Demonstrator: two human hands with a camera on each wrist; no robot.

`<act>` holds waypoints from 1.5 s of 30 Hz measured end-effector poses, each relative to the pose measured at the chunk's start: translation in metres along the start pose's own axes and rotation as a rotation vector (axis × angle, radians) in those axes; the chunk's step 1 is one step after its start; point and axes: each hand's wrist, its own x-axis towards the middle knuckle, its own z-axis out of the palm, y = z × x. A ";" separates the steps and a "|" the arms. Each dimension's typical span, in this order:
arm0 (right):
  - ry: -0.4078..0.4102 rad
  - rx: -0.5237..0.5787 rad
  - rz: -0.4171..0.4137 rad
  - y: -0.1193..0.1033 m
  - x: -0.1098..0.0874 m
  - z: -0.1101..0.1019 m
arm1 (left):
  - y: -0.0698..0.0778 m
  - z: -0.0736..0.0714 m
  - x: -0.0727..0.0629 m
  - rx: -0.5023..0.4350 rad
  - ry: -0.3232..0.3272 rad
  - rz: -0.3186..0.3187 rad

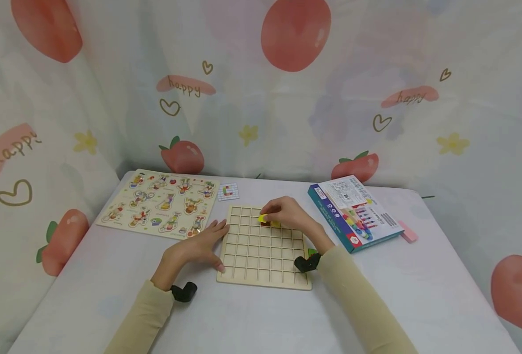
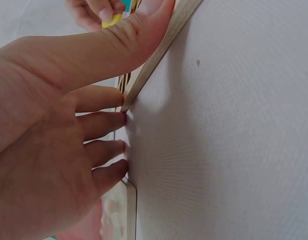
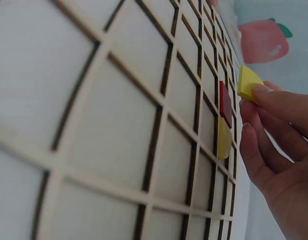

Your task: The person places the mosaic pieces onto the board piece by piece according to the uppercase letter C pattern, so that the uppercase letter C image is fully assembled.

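A wooden grid board (image 1: 263, 284) lies in the middle of the table. My right hand (image 1: 289, 215) pinches a small yellow tile (image 3: 248, 82) between thumb and fingers, just above the board's far rows. Close below it, a red tile (image 3: 225, 103) and another yellow tile (image 3: 224, 137) with a rounded corner sit in neighbouring cells. At the board's left edge rests my left hand (image 1: 199, 247), its fingers spread and nearly straight. In the left wrist view the thumb (image 2: 138, 37) lies against the board's side, with nothing gripped.
A picture puzzle board (image 1: 155, 204) lies at the back left, beside a small grid card (image 1: 228, 191). To the right are a teal-edged box (image 1: 354, 211) and a pink block (image 1: 408, 231). A green piece (image 1: 311, 251) shows near the right wrist.
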 end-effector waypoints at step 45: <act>0.046 -0.156 -0.049 0.000 -0.009 -0.003 | -0.001 0.001 0.002 -0.001 0.007 -0.022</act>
